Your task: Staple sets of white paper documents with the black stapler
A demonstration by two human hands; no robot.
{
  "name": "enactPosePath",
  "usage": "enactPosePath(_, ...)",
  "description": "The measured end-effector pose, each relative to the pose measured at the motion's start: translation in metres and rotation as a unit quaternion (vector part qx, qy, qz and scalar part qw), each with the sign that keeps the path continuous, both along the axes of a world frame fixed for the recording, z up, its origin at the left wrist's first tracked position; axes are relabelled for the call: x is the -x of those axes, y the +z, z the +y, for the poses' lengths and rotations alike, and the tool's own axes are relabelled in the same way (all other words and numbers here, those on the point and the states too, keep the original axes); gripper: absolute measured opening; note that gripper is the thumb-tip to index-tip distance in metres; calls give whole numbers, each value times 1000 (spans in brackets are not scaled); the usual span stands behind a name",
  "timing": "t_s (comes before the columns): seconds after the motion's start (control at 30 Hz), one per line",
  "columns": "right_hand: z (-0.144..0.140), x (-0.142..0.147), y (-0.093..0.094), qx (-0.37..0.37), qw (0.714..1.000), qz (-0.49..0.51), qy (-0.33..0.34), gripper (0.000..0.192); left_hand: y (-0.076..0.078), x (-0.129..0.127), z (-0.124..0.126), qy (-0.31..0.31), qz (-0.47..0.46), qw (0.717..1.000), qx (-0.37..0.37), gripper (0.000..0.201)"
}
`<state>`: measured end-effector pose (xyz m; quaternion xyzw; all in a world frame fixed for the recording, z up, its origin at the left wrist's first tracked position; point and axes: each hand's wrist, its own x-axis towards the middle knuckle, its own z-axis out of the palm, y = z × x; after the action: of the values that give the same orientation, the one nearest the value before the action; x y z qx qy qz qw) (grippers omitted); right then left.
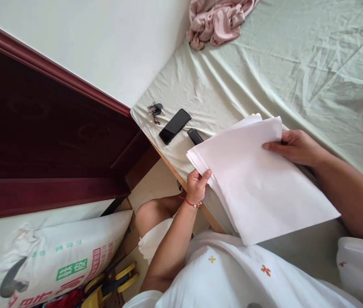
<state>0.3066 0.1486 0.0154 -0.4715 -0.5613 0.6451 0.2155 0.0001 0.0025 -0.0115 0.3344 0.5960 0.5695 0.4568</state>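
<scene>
Several sheets of blank white paper are held up over the edge of the bed, tilted, with their left edges slightly fanned. My left hand, with a red bracelet at the wrist, pinches the stack's left edge, thumb on top. At the upper right edge my right hand grips the paper between its thumb on top and fingers hidden behind. Just beyond the stack lies a small black object, partly covered by the paper. A black smartphone rests beside it on the sheet.
A bunch of keys lies near the corner of the bed. Crumpled pink cloth sits against the wall. On the left are a dark red wooden panel and a printed white sack, with a yellow object nearby.
</scene>
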Motion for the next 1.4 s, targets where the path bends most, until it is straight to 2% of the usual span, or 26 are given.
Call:
enactPosePath(0.13, 4, -3, -11, -39, 999, -2, 23, 38, 0, -2, 2, 18, 6, 1000, -22, 30)
enactPosePath(0.3, 4, -2, -18, -36, 996, 79, 5, 43, 4, -3, 4, 39, -13, 999, -18, 33)
enactPosePath(0.43, 3, -1, -14, -24, 998, 65, 8, 42, 2, -2, 4, 43, -12, 999, -4, 38)
enactPosePath(0.57, 2, -1, -9, -23, 999, 29, -4, 41, -4, 2, 1, 45, -3, 999, -9, 34)
enactPosePath(0.73, 4, -3, -11, -32, 999, 21, 24, 41, -10, 8, -3, 37, -16, 999, -3, 31)
enactPosePath(1.0, 0, 1, -2, -55, 998, -22, 15, 49, -5, 5, -2, 36, -2, 999, 6, 39)
enactPosePath(1.23, 3, -1, -3, -50, 994, -52, 86, 53, -9, 10, -5, -32, 60, 998, 0, 38)
enactPosePath(1.4, 5, -2, -7, -68, 990, -29, 124, 52, -1, 6, -3, -100, 79, 992, 7, 47)
